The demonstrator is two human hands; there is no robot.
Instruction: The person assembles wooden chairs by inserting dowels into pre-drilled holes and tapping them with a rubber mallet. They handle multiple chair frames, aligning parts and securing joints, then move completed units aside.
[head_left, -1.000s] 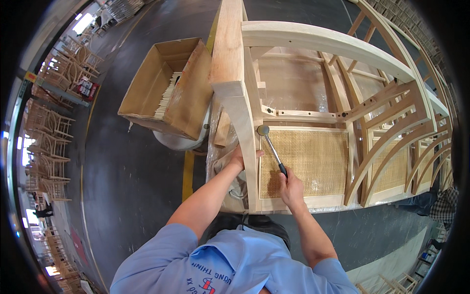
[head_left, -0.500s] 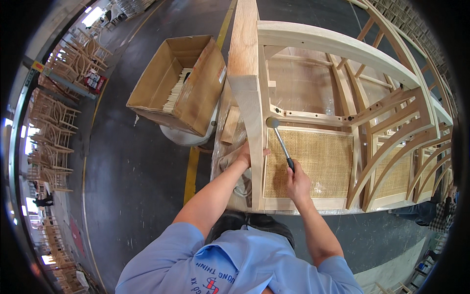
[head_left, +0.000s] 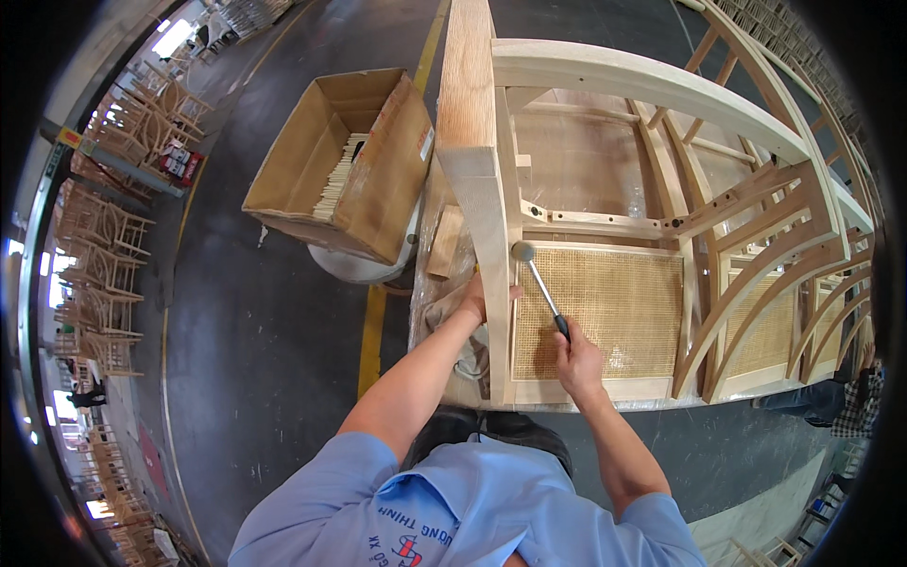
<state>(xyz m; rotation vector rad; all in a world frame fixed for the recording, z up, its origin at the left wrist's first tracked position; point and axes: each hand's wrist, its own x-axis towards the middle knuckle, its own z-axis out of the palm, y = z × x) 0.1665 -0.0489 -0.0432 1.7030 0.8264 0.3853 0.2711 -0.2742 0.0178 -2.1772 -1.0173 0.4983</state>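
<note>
A wooden chair frame [head_left: 586,61] lies on its side on a wrapped bench, its woven cane panel [head_left: 614,302] set in a pale wood border. My left hand [head_left: 476,297] is closed round the thick chair leg [head_left: 489,227] at the panel's left edge; the leg hides part of the fingers, and a fingertip shows on its far side. In my right hand [head_left: 578,361] is the black grip of a small mallet [head_left: 544,289] with a metal shaft. Its round head [head_left: 522,251] is at the panel's upper left corner, close to the leg; whether it touches I cannot tell.
Left of the bench a cardboard box [head_left: 387,170] with several light wood strips sits on a round stool [head_left: 354,265]. A wood block [head_left: 445,243] and a cloth [head_left: 470,350] lie by the leg. More chair frames [head_left: 812,217] stand right, with another person [head_left: 817,402] beyond.
The mallet head has come down slightly towards me, from the rail's edge to the panel's corner. My left hand keeps its place on the leg.
</note>
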